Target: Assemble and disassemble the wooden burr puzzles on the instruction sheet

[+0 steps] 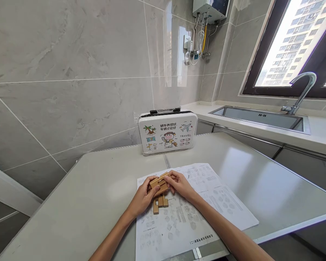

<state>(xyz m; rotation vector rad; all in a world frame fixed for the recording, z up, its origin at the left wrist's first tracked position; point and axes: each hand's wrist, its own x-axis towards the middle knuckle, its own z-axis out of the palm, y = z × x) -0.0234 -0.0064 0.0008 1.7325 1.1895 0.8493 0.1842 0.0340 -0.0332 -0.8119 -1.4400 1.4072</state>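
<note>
Between my two hands is a cluster of notched wooden puzzle pieces (159,184), held just above a printed sheet. My left hand (144,194) grips the cluster from its left side, thumb across the front. On the other side, my right hand (179,183) pinches the upper right end of the pieces. Below them, more wooden pieces (161,202) stick down towards the paper; I cannot tell whether they join the held cluster or lie on the sheet. The instruction sheet (184,214) has small block diagrams and text, and lies flat under my hands.
A white cartoon-printed case (167,132) with a black handle stands upright at the table's back edge. The pale table (103,188) has a seam down its middle. At the right is a counter with a sink (260,117) and a faucet (304,90). A tiled wall stands behind.
</note>
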